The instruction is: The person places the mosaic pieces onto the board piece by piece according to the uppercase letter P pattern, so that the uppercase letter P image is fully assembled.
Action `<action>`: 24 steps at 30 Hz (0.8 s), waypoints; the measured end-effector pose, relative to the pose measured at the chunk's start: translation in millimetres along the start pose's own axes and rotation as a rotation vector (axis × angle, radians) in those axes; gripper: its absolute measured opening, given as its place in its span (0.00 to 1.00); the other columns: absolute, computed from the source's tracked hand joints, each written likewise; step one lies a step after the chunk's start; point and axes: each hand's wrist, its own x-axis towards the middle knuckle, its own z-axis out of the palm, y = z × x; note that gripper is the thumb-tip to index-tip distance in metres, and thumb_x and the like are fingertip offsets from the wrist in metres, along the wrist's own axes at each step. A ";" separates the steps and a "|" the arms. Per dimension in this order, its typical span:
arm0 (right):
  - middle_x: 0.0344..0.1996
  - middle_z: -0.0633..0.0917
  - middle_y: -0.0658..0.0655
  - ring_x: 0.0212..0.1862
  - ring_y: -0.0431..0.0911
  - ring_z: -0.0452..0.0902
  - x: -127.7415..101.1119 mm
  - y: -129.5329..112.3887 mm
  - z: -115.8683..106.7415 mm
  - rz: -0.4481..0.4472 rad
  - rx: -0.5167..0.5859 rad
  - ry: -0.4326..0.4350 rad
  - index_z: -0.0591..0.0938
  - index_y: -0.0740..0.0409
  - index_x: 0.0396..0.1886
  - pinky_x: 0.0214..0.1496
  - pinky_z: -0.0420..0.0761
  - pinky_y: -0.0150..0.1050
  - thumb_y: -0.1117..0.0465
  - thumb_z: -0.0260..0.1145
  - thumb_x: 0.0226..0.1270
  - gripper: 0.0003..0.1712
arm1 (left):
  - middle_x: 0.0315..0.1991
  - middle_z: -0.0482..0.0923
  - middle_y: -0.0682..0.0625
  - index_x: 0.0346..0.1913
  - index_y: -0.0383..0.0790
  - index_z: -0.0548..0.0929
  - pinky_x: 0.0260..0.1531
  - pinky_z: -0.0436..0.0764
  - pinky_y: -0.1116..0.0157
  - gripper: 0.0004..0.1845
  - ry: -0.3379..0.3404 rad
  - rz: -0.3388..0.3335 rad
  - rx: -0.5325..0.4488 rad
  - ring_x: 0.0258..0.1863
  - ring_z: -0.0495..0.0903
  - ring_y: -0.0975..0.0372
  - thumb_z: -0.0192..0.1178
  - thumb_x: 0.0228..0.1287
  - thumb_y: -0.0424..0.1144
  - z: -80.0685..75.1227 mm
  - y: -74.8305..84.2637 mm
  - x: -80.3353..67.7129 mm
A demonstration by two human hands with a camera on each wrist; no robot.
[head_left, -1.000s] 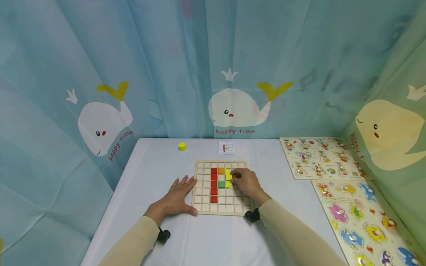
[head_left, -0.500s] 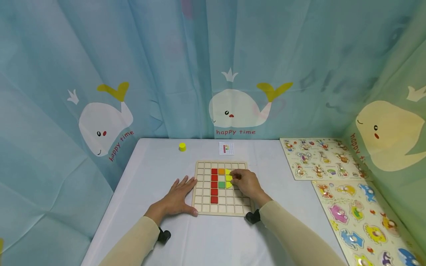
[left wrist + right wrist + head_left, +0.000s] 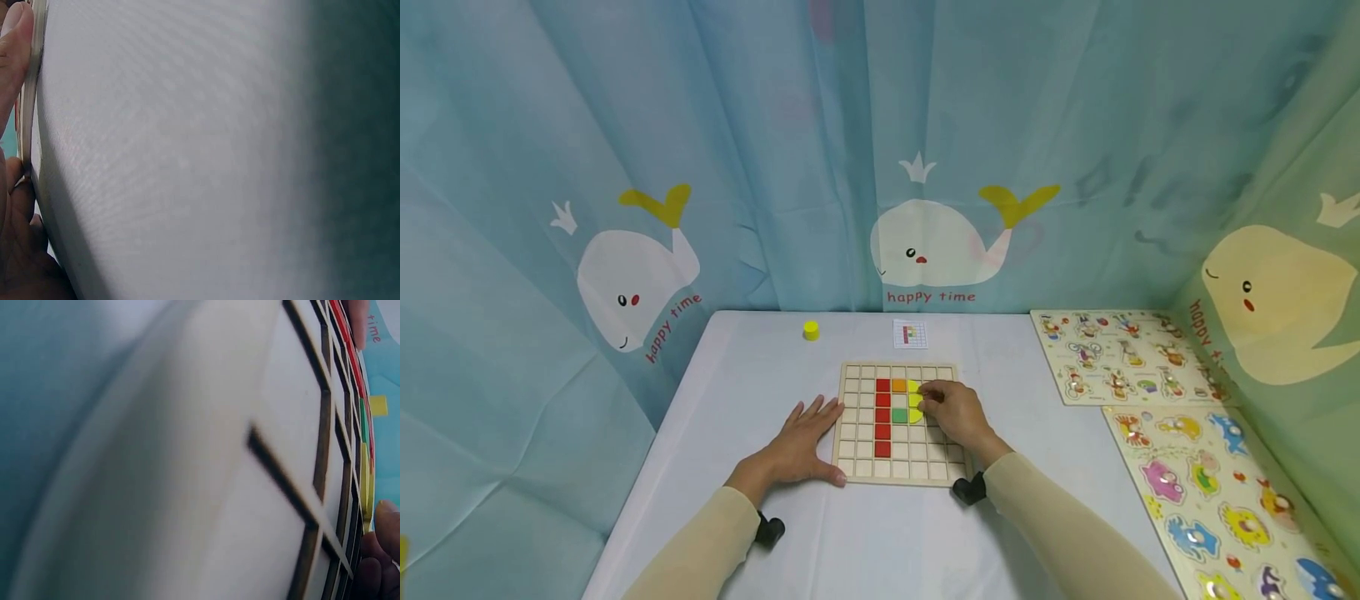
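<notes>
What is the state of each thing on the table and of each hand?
Grid board: flat on the table, partly filled.
Red tiles: seated in one column.
Orange tile: seated.
Green tile: seated.
Yellow pieces: in the board, touched by the right hand.
Left hand: flat, against the board's left edge.
Yellow cylinder: upright, apart.

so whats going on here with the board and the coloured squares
A person is filling a wooden grid board on a white table with coloured tiles. The left hand lies flat against the board's left edge, steadying it. The right hand has its fingertips on the yellow tiles at the right of the pattern. A column of red tiles, an orange tile and a green tile sit in the grid. A small pattern card and a yellow cylinder lie beyond the board.
</notes>
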 end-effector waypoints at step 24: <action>0.43 0.88 0.56 0.45 0.48 0.80 -3.0 1.5 -0.7 -0.020 0.098 0.024 0.87 0.60 0.59 0.49 0.84 0.42 0.62 0.72 0.72 0.18 | 0.87 0.50 0.50 0.85 0.45 0.56 0.87 0.36 0.48 0.69 0.000 0.011 0.002 0.87 0.39 0.52 0.83 0.44 0.63 -1.2 -2.5 -1.0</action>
